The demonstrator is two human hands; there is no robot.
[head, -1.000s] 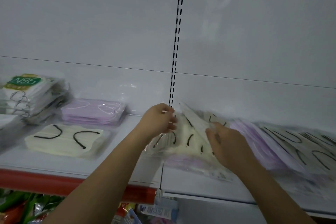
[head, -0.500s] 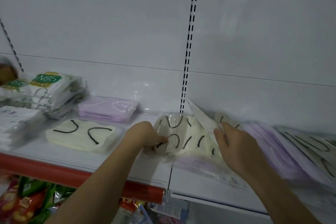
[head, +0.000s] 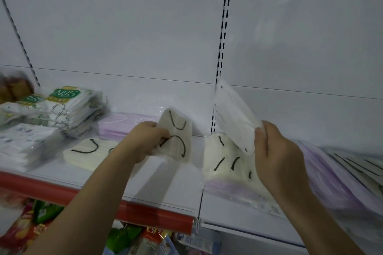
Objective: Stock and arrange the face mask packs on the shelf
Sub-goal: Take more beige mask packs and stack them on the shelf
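While left grip [head: 145,141] clutches cream mask pack [head: 176,136] above shelf [head: 165,182], right grip [head: 277,151] pinches white pack [head: 234,118], tilted upright over cream stack [head: 226,157].

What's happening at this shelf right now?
A person is stocking face mask packs. Their left hand grips a cream pack with black ear loops, lifted off the shelf. Their right hand holds up a white pack over a slumped pile of cream and purple packs.
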